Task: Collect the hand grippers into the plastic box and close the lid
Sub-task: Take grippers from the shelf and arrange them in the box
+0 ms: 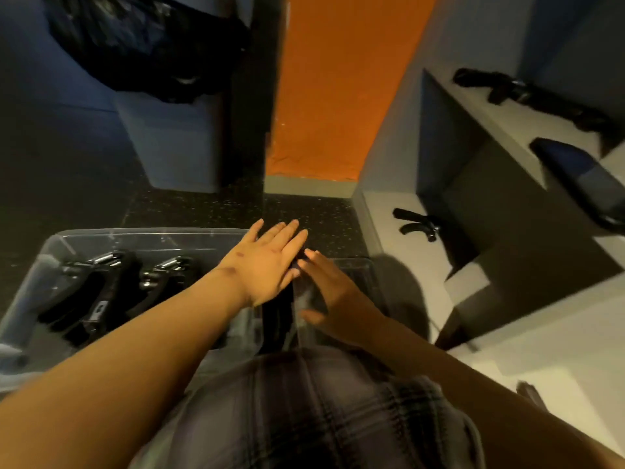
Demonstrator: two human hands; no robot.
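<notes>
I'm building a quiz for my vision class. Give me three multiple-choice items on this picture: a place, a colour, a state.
1. The lower hand gripper on the right lies: A in a bin; B on a white shelf; C on a lap.
2. The wall panel ahead is: A green; B orange; C white.
3. The left hand is: A a fist; B gripping a tool; C open, fingers straight.
Key: 1 B, it rests on the shelf; 2 B, plainly orange; 3 C, fingers extended, holding nothing.
</notes>
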